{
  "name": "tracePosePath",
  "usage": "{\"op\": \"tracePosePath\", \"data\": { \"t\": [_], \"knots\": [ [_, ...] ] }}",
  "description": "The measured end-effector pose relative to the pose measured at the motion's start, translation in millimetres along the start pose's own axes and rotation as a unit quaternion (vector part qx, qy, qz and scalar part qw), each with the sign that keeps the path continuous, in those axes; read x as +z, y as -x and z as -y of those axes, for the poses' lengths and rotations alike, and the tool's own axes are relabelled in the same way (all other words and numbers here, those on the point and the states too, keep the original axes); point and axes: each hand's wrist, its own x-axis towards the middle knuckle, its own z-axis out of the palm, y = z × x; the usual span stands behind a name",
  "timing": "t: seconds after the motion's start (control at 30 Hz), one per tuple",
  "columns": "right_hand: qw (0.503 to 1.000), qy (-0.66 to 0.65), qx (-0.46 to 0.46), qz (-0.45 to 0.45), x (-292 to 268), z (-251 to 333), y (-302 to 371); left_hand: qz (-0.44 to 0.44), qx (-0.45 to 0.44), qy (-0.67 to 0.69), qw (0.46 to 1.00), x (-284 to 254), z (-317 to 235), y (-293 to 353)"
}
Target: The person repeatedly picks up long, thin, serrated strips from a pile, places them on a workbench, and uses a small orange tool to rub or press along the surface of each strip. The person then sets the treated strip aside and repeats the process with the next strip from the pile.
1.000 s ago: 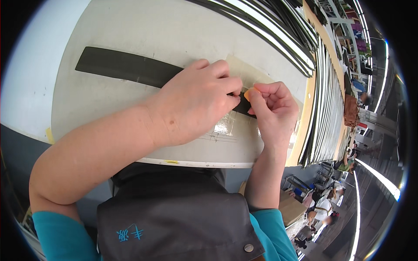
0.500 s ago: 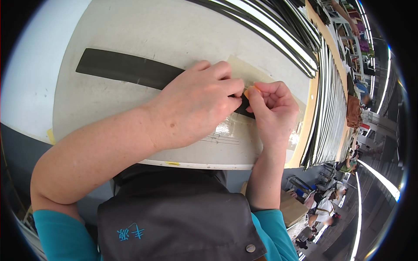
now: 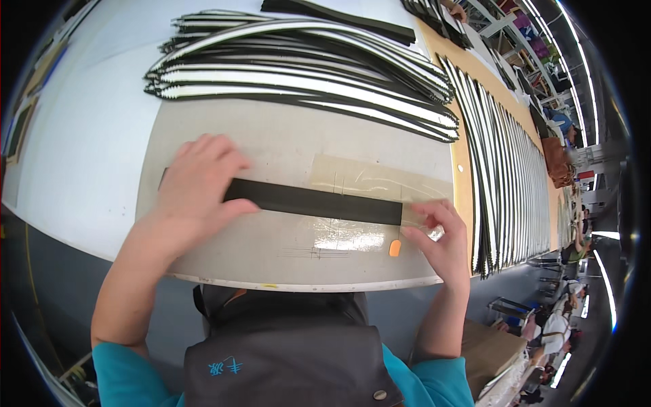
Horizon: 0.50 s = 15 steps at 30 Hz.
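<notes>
Grey mat (image 3: 285,136) — black strip (image 3: 312,199) flat; both hands (image 3: 196,193) (image 3: 444,241) loosely open near its ends.

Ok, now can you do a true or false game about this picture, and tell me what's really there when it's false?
1. The small flat orange tab lies loose, in neither hand. True.
2. The long flat black strip stands up on its edge. False: it lies flat over the grey mat.
3. The left hand covers part of the black strip. True.
4. The right hand is at the black strip's left end. False: the right hand is near its right end.
5. A pile of long black-and-white strips lies beyond the black strip. True.
</notes>
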Motion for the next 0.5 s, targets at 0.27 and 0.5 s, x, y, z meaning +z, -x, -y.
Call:
{"op": "tracePosePath", "data": {
  "t": [0.27, 0.5],
  "knots": [
    [0.991, -0.067, -0.001, 0.119, 13.3, 3.3, -40.8, 0.04, -0.204, 0.112, 0.972, -12.7, 30.1, 36.6],
    [0.973, -0.221, 0.069, -0.023, -5.3, -46.0, -90.3, -0.062, -0.109, 0.273, 0.954, 18.0, 42.2, -36.7]
  ]
}}
